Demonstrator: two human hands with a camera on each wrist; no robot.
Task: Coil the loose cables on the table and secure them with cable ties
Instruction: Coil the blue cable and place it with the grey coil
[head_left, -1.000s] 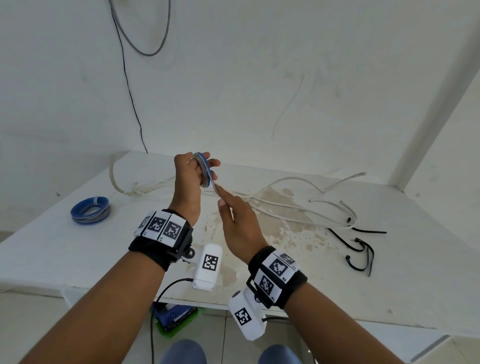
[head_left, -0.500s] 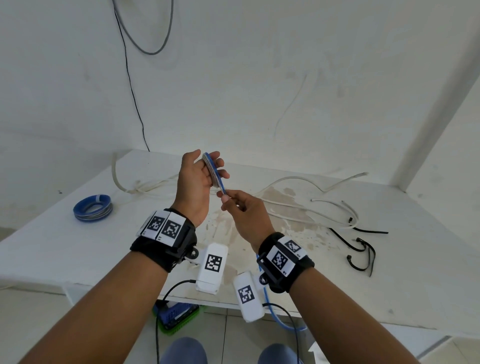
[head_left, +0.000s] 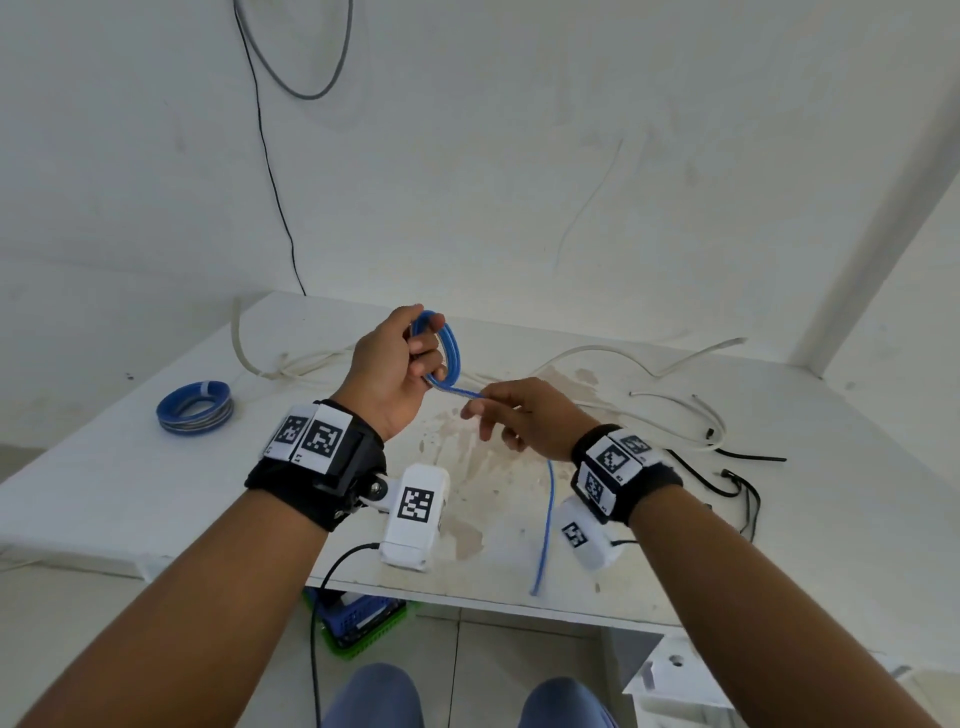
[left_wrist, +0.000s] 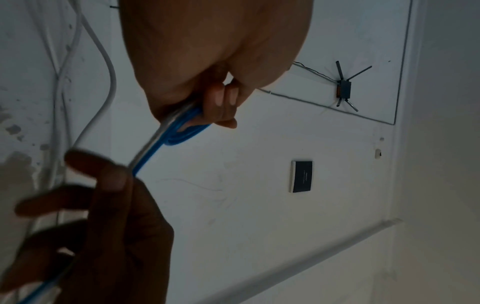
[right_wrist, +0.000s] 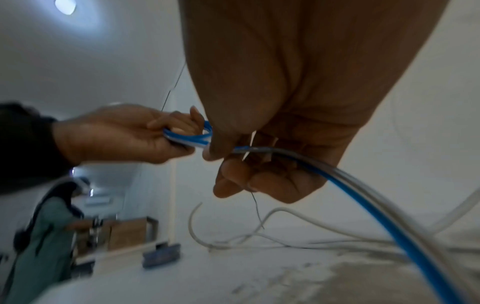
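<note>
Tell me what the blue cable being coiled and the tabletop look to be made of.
Blue cable: probably flexible plastic-jacketed wire, glossy; it bends into tight loops in the left hand, and highlights run along the stretch to the right hand. Table: hard, matt white surface, perhaps painted board or stone; stained and worn mid-top, material unclear.

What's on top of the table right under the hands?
A stained patch of the table, with the blue cable's loose tail trailing across it to the front edge. The hands and wrist cameras cover part of the surface there.

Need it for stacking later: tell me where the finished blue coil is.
In the head view, the finished blue coil lies on the table's far left, apart from both hands.
</note>
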